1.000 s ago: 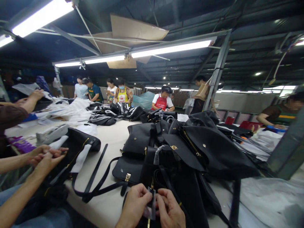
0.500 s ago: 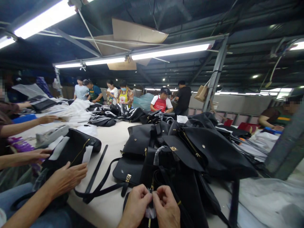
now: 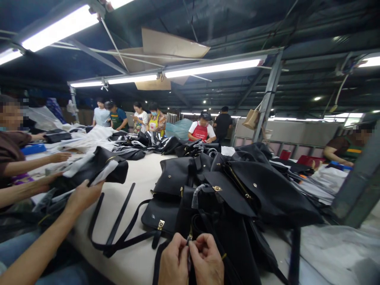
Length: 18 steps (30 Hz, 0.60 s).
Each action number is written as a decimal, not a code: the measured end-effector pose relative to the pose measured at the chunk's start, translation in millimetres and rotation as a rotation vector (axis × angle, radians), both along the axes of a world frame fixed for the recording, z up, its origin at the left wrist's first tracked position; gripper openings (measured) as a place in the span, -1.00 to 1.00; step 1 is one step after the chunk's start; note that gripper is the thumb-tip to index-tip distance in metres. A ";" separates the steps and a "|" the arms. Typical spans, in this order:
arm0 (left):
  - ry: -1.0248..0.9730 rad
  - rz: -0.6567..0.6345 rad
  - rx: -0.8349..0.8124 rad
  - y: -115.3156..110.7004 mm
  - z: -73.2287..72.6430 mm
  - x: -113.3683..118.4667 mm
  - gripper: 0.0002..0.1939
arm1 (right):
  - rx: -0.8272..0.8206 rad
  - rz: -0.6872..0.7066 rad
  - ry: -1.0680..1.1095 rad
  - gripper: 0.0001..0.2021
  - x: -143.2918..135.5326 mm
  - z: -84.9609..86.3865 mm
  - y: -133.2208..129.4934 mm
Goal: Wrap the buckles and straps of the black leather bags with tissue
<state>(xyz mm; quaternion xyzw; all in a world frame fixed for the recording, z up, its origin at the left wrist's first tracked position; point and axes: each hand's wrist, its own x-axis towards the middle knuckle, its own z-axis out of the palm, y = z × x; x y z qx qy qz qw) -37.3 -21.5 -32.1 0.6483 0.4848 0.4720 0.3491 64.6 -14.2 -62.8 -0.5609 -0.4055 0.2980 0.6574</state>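
At the bottom centre, my left hand (image 3: 173,259) and my right hand (image 3: 208,259) are side by side, thumbs and fingertips pinched together. Between them is the pull of a gold zipper (image 3: 190,229) on a black bag (image 3: 234,245); the fingers cover most of the pull. The bag lies in front of me with its straps and a plastic-wrapped handle (image 3: 196,198). Just left of it is a black flap with a gold turn-lock (image 3: 160,225).
More black bags (image 3: 273,190) are heaped ahead and to the right. At left, a co-worker's hands (image 3: 86,194) hold a black bag (image 3: 118,166) with white paper. Loose straps (image 3: 118,221) lie on the pale table (image 3: 142,170). Clear plastic (image 3: 335,249) lies at right, near a metal post (image 3: 356,190).
My hands have drawn closer together at the zipper pull, and the clear film seen below them no longer shows. The co-worker at left has lifted and tilted the other bag.
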 end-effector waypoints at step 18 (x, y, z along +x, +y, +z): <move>0.110 -0.041 0.205 2.0 -20.7 0.4 -0.72 | -0.159 0.119 0.022 -0.64 5.2 13.7 -3.3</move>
